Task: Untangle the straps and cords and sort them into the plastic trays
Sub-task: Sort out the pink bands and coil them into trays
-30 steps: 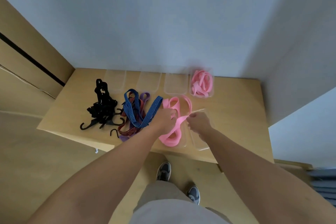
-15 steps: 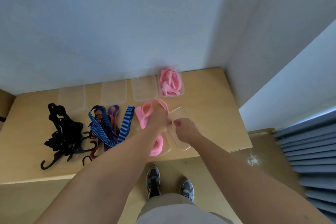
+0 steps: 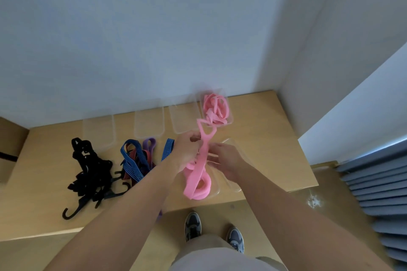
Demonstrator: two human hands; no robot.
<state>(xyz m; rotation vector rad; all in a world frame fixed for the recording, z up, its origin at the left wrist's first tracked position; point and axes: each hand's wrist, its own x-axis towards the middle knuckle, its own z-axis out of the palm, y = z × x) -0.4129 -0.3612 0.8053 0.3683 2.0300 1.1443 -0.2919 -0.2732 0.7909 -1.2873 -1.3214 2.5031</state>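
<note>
- Now untangling: my left hand (image 3: 187, 150) grips the wide pink elastic strap (image 3: 199, 174), fingers curled.
- Whether my right hand (image 3: 228, 158) pinches it, I can't tell.
- Next, free the loop, then tray it.

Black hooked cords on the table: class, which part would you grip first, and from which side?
Probably the large hook at the near end of the black hooked cords. It juts clear of the tangle toward the table's front edge, so come from that side.

L forearm (image 3: 136, 200) hides part of blue strap (image 3: 128, 161); pink strap (image 3: 197, 177) covers most of near tray (image 3: 217, 192).
</note>
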